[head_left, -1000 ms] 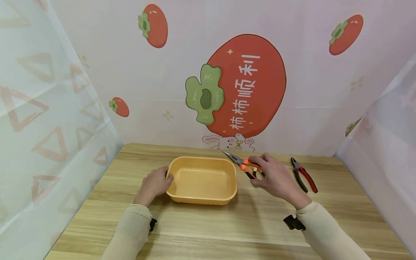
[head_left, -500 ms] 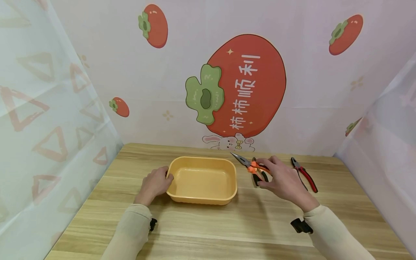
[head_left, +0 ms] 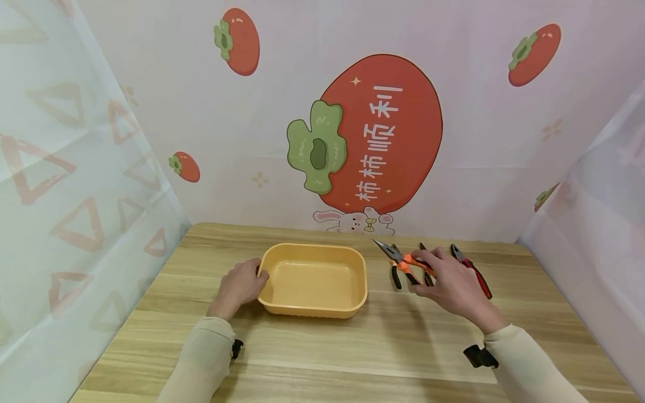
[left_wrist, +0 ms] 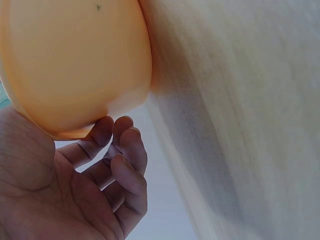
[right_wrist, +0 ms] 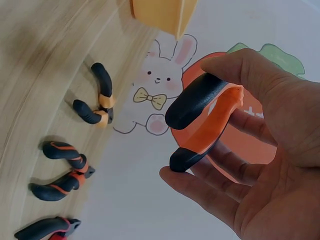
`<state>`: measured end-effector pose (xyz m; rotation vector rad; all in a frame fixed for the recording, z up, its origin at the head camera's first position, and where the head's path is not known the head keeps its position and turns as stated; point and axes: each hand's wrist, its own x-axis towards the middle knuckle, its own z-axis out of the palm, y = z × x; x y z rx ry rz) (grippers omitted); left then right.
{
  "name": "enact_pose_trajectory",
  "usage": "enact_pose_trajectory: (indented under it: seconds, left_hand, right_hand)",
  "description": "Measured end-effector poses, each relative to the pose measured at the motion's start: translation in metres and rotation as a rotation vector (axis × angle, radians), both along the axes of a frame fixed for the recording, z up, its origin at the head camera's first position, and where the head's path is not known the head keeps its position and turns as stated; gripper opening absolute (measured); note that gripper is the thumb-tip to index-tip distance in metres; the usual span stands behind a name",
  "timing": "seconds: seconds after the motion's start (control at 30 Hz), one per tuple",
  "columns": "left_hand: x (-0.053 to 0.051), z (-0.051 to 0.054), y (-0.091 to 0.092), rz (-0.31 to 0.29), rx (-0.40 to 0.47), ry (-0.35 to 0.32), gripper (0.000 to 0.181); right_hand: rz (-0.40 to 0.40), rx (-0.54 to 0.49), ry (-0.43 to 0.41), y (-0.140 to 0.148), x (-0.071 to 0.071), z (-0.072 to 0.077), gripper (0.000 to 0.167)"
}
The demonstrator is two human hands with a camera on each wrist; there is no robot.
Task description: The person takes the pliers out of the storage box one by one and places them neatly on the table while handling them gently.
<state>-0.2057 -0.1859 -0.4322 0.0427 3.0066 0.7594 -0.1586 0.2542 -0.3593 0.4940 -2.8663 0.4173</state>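
Observation:
My right hand [head_left: 456, 285] grips needle-nose pliers [head_left: 388, 253] by one orange-and-black handle, above the table; their pointed tip is toward the upper left. In the right wrist view the pliers' handles [right_wrist: 220, 122] stand apart, with the thumb on one and fingertips near the other. The left hand [head_left: 241, 286] holds the left end of a yellow plastic basin [head_left: 307, 282], which sits on the table with nothing in it. In the left wrist view its thumb and fingers [left_wrist: 102, 131] meet the basin's wall.
Three other pliers lie on the wooden table [head_left: 322, 358] right of the basin: a yellow-and-black pair [right_wrist: 103, 102], an orange-and-black pair [right_wrist: 62, 172] and a red-and-black pair [head_left: 478, 275]. Printed cloth walls [head_left: 484, 196] close off the back and both sides.
The right hand has moved to the right with the needle-nose pliers, away from the basin, uncovering pliers on the table behind it. Left hand and basin have stayed in place.

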Motion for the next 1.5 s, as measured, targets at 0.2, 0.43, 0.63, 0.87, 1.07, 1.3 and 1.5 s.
enact_pose_trajectory:
  seconds: [0.2,0.43,0.63,0.87,1.07,1.3,1.5]
  left_hand:
    - [0.0,-0.001,-0.001,0.0,0.002,0.001,0.02]
    - [0.0,-0.002,-0.001,0.0,0.003,0.002,0.021]
    - [0.0,-0.003,-0.002,0.0,0.01,0.003,0.02]
    - [0.0,-0.003,-0.002,0.001,0.011,0.008,0.019]
    - [0.0,-0.002,-0.002,-0.003,0.011,0.01,0.02]
    - [0.0,-0.002,-0.001,-0.001,0.016,0.008,0.02]
    - [0.001,-0.001,-0.001,-0.005,0.01,0.017,0.02]
  right_hand:
    - [-0.017,-0.002,-0.018,0.01,0.002,-0.002,0.063]
    - [-0.023,0.006,-0.043,0.023,-0.002,-0.004,0.065]
    - [-0.047,0.018,-0.054,0.033,-0.003,-0.004,0.067]
    - [-0.073,0.022,-0.075,0.046,-0.005,-0.004,0.065]
    - [-0.078,0.029,-0.078,0.059,-0.006,-0.007,0.067]
    - [-0.096,0.04,-0.096,0.072,-0.008,-0.008,0.066]
    - [-0.124,0.046,-0.129,0.084,-0.01,-0.01,0.069]
